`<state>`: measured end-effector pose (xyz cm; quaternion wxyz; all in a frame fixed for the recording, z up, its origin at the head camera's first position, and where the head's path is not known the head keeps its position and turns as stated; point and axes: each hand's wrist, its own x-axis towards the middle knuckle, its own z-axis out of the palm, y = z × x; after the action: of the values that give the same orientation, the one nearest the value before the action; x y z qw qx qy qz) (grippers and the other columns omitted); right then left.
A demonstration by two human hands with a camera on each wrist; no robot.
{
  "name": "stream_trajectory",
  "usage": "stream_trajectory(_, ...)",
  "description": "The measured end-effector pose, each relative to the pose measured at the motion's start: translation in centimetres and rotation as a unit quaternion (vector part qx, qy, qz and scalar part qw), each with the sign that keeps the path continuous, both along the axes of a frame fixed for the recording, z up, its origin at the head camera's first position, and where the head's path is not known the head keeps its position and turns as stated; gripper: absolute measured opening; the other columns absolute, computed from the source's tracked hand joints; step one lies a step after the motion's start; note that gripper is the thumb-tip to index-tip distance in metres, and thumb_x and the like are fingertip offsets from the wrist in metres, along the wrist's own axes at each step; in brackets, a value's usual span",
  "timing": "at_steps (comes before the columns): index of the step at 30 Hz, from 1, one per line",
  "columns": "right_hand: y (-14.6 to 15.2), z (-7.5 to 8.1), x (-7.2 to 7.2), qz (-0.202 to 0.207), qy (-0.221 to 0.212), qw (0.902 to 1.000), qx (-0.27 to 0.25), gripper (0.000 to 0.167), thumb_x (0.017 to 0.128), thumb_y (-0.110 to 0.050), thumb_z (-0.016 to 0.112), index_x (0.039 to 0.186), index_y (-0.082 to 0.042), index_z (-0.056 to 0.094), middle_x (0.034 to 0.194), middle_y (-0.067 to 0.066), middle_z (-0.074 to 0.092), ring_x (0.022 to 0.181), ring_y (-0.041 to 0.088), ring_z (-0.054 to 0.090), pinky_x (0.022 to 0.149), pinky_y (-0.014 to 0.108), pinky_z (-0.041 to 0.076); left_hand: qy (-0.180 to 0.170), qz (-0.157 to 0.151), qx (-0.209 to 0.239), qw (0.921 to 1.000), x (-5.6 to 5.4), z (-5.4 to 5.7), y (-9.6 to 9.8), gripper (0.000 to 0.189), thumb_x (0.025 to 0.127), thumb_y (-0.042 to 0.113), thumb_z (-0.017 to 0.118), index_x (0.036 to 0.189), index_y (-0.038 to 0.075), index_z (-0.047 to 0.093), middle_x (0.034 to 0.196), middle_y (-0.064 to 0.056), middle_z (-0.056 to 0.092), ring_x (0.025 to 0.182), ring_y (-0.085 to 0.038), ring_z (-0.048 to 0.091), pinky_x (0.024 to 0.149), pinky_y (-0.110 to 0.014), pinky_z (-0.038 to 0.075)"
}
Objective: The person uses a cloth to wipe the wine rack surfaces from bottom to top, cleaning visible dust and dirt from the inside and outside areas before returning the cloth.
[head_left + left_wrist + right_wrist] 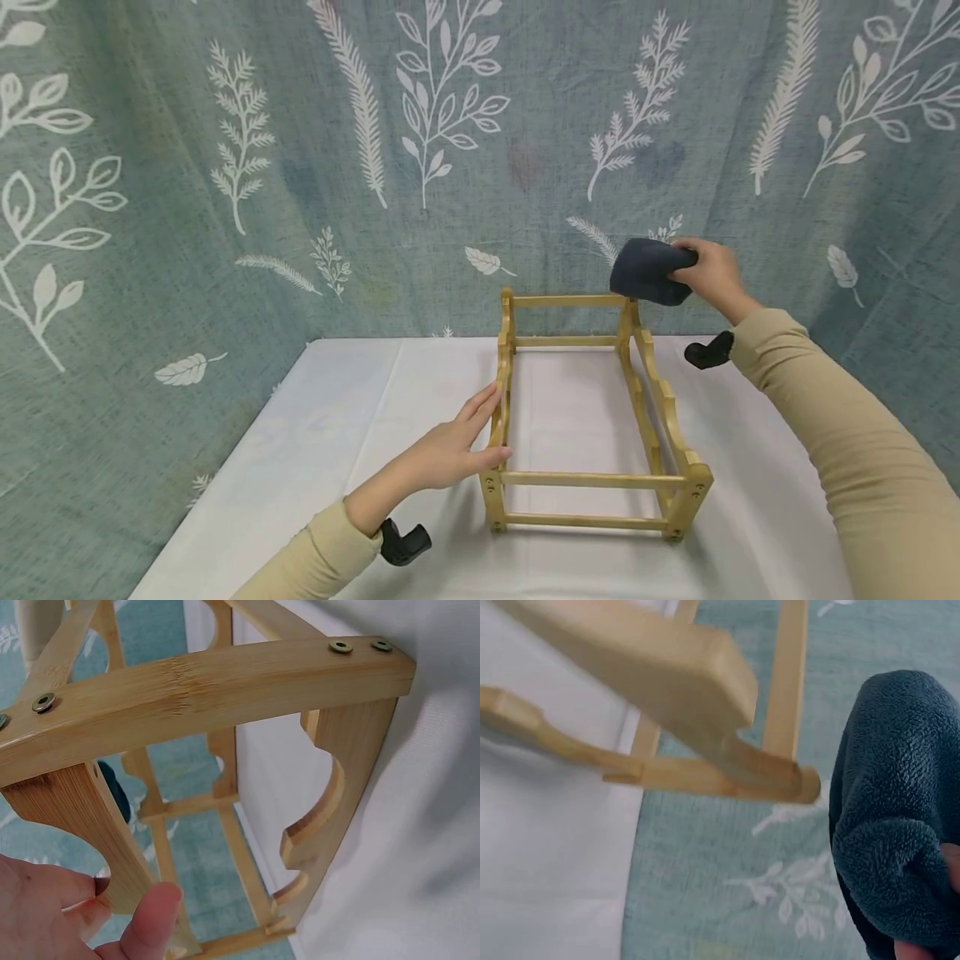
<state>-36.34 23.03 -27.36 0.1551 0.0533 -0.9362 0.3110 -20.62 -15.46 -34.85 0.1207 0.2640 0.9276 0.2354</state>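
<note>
My right hand holds a folded dark blue cloth up by the far right corner of a light wooden rack. In the right wrist view the plush cloth looks like a towel bunched into a thick pad, with only fingertips showing at its edge. My left hand grips the rack's left side rail near the front end. The left wrist view has the thumb on one face of the notched side board and a finger at its other edge.
The rack stands on a white-covered table, its two wavy side boards joined by crossbars at both ends. A teal curtain with white leaf prints hangs behind and at the sides. Black camera mounts sit at both wrists.
</note>
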Motion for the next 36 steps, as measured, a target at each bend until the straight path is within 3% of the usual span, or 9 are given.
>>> stream_trajectory(6, 3.5, -1.4, 3.7, -0.043, -0.022, 0.9979, -0.042, 0.052, 0.086, -0.018, 0.063, 0.130, 0.003, 0.046, 0.127, 0.032, 0.044, 0.111, 0.048, 0.043, 0.088, 0.057, 0.040, 0.000, -0.001, 0.002, 1.0000, 0.0, -0.2, -0.2, 0.078, 0.091, 0.056, 0.042, 0.149, 0.023, 0.002, 0.154, 0.011, -0.004, 0.094, -0.022, 0.062, 0.078, -0.036, 0.046)
stream_trajectory(11, 6.0, -4.1, 7.5, -0.076, -0.031, 0.9955, -0.047, 0.058, 0.087, -0.025, 0.060, 0.133, 0.005, 0.041, 0.124, 0.035, 0.044, 0.105, 0.051, 0.045, 0.081, 0.059, 0.041, -0.004, -0.002, 0.003, 1.0000, 0.0, -0.2, 0.0, 0.077, 0.091, 0.055, 0.043, 0.149, 0.024, 0.002, 0.154, 0.011, -0.004, 0.097, -0.024, 0.061, 0.078, -0.037, 0.046)
stream_trajectory(15, 7.6, -6.5, 9.5, -0.094, -0.036, 0.9946, -0.025, 0.058, 0.088, -0.027, 0.059, 0.131, 0.008, 0.041, 0.120, 0.038, 0.045, 0.098, 0.052, 0.047, 0.073, 0.057, 0.043, -0.003, 0.000, 0.007, 1.0000, 0.0, -0.1, 0.1, 0.076, 0.092, 0.051, 0.044, 0.149, 0.021, 0.003, 0.154, 0.011, -0.003, 0.098, -0.024, 0.061, 0.077, -0.037, 0.047)
stream_trajectory(20, 9.3, -9.9, 10.4, -0.110, -0.059, 0.9918, 0.026, 0.054, 0.085, -0.021, 0.063, 0.124, 0.011, 0.045, 0.115, 0.040, 0.046, 0.094, 0.053, 0.048, 0.073, 0.058, 0.040, -0.004, 0.002, 0.011, 0.9999, 0.0, -0.1, 0.1, 0.078, 0.091, 0.053, 0.044, 0.149, 0.020, 0.004, 0.154, 0.011, -0.003, 0.095, -0.022, 0.061, 0.075, -0.036, 0.046)
stream_trajectory(25, 9.7, -12.6, 10.8, -0.104, -0.127, 0.9847, 0.060, 0.053, 0.080, -0.018, 0.064, 0.120, 0.011, 0.045, 0.115, 0.040, 0.046, 0.096, 0.054, 0.047, 0.073, 0.056, 0.042, -0.007, 0.004, 0.024, 0.9997, -0.1, -0.4, 0.0, 0.078, 0.091, 0.054, 0.044, 0.149, 0.020, 0.004, 0.154, 0.011, -0.004, 0.096, -0.022, 0.061, 0.075, -0.036, 0.046)
stream_trajectory(26, 9.6, -12.9, 10.9, -0.101, -0.136, 0.9835, 0.063, 0.054, 0.079, -0.018, 0.065, 0.120, 0.011, 0.045, 0.115, 0.039, 0.046, 0.096, 0.053, 0.048, 0.069, 0.054, 0.044, -0.010, 0.004, 0.028, 0.9995, -0.1, -0.4, 0.0, 0.078, 0.091, 0.053, 0.044, 0.149, 0.020, 0.003, 0.154, 0.011, -0.004, 0.096, -0.022, 0.061, 0.075, -0.037, 0.046)
stream_trajectory(32, 9.4, -14.1, 11.6, -0.076, -0.144, 0.9843, 0.069, 0.056, 0.080, -0.019, 0.064, 0.120, 0.014, 0.041, 0.117, 0.042, 0.043, 0.100, 0.055, 0.044, 0.076, 0.059, 0.041, -0.023, 0.017, 0.064, 0.9975, 0.0, -0.9, -0.1, 0.077, 0.092, 0.050, 0.046, 0.149, 0.022, 0.002, 0.153, 0.013, -0.006, 0.107, -0.024, 0.056, 0.084, -0.039, 0.046)
stream_trajectory(36, 9.6, -14.3, 12.0, -0.069, -0.143, 0.9847, 0.073, 0.058, 0.081, -0.020, 0.064, 0.120, 0.015, 0.041, 0.116, 0.043, 0.043, 0.101, 0.056, 0.044, 0.079, 0.060, 0.040, -0.032, 0.022, 0.096, 0.9946, 0.0, -1.2, 0.1, 0.079, 0.092, 0.047, 0.048, 0.149, 0.021, 0.000, 0.153, 0.011, -0.005, 0.102, -0.019, 0.053, 0.080, -0.035, 0.046)
